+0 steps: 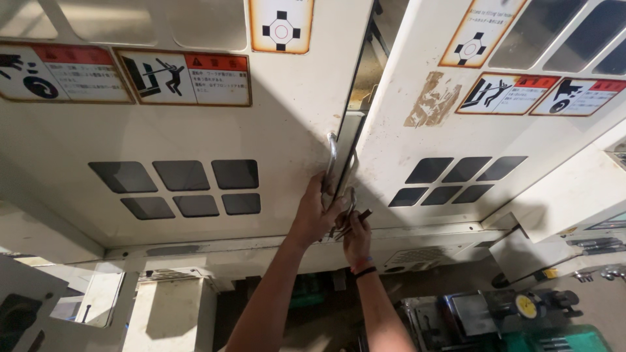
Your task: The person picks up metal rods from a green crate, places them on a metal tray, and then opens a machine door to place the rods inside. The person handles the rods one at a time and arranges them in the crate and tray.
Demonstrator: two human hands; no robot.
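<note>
Door handles of bright metal sit at the meeting edges of two cream machine doors — the left handle [331, 163] is a curved bar on the left door [195, 130], and the right handle [350, 207] hangs lower, on the inner edge of the right door [456, 150]. Between the doors a narrow dark gap [362, 72] runs upward from the handles.

The left hand [317, 212] is closed around the lower end of the left handle, fingers wrapped on the bar, so the handle rises out of the top of the fist. The right hand [355, 238] is just beside it, touching or nearly touching it, and lies below the right handle with its fingers curled up around the metal; a dark band [365, 272] circles that wrist. How firmly the right hand grips cannot be told, since the fingers overlap the metal parts.

Each door carries a group of dark rectangular windows [186, 186] and warning stickers [186, 78] near its upper edge. Below the doors, toward the lower right corner, a yellow dial gauge [527, 306] sits among green machine parts.
</note>
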